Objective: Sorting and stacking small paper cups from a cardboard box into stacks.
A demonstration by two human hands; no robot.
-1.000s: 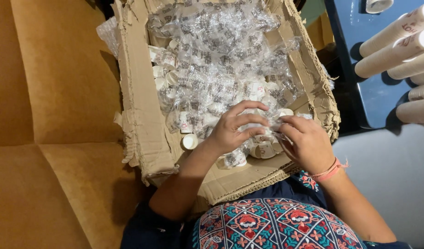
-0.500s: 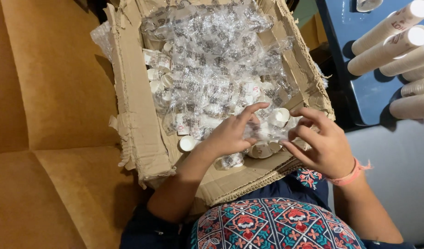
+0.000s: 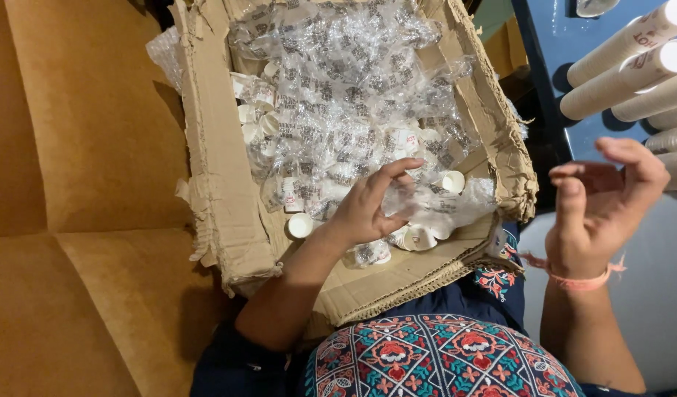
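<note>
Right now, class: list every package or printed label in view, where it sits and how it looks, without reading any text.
Cardboard box: centre, brown, torn, open.
Clear plastic sleeves: filling the box, crinkled, dark print, left hand on them.
Small white cups: loose at the near end.
Paper cup stacks: upper right, beige, red print.

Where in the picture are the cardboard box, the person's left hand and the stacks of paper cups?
cardboard box (image 3: 228,220): head view, on its torn left wall.
left hand (image 3: 368,209): head view, on the back of the hand, inside the box.
stacks of paper cups (image 3: 625,55): head view, on the side of one stack, upper right.
</note>
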